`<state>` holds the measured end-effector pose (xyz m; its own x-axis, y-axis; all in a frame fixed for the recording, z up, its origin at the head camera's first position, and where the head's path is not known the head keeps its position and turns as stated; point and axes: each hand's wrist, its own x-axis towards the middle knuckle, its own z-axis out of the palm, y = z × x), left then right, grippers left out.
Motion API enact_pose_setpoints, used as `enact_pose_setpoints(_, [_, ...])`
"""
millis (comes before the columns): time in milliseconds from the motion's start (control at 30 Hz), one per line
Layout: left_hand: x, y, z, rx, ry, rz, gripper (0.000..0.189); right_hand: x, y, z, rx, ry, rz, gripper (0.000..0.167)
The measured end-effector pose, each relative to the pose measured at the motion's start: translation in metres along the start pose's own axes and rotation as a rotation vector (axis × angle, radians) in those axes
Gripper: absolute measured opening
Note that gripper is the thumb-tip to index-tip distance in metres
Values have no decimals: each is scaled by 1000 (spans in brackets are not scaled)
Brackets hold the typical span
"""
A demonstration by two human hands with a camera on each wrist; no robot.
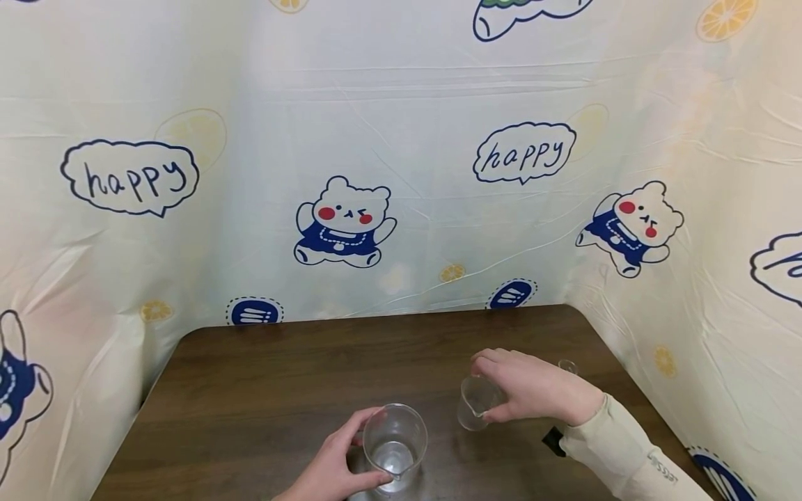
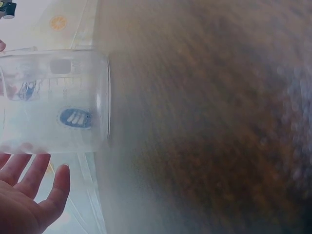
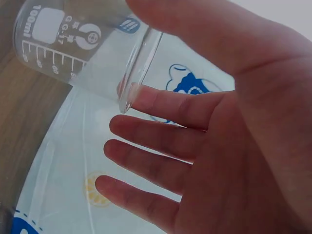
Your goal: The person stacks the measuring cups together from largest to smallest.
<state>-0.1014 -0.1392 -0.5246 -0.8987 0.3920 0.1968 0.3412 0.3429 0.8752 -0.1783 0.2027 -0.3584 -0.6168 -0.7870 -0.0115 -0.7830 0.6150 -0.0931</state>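
Observation:
A large clear glass beaker (image 1: 401, 435) stands upright on the brown table, near its front middle. My left hand (image 1: 332, 463) holds it from the left, thumb at the near rim and fingers around the far side. In the left wrist view the beaker's wall (image 2: 44, 107) shows white graduations, with fingertips against it. To the right, my right hand (image 1: 532, 386) pinches the rim of a smaller beaker (image 1: 471, 410) between thumb and forefinger. The right wrist view shows this small beaker (image 3: 63, 44) marked 100ml, the other three fingers stretched out beside its rim.
Behind my right wrist a third small glass rim (image 1: 567, 366) shows, mostly hidden. A black object (image 1: 554, 441) sits at the right cuff. The wooden table (image 1: 282, 369) is bordered at the back and sides by a printed curtain (image 1: 432, 229).

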Motion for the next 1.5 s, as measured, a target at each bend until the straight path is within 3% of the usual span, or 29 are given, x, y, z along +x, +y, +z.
enact_pose_setpoints(300, [0, 0, -1, -2, -12, -21, 79, 6, -13, -7, -25, 17, -37, 50])
enact_pose_setpoints(500, [1, 1, -1, 5, -6, -2, 79, 10, -20, -11, -49, 23, -59, 49])
enact_pose_setpoints(733, [1, -1, 0, 10, 12, 67, 78, 16, -29, -15, -36, -8, -58, 48])
enact_pose_setpoints(900, [0, -2, 1, 16, 34, 144, 78, 20, -35, -16, -39, 4, -93, 48])
enact_pose_setpoints(1000, [0, -2, 1, 21, 42, 155, 78, 22, -39, -17, -44, 14, -120, 49])
enact_pose_setpoints(1133, [0, -2, 0, 23, 33, 130, 78, 25, -46, -20, -49, 15, -139, 49])
enact_pose_setpoints(1333, [1, -1, -1, -10, -5, 4, 77, 31, -53, -24, -55, 13, -169, 49])
enact_pose_setpoints(1500, [2, 1, -2, -16, -22, -27, 77, 37, -59, -25, -68, 17, -193, 51])
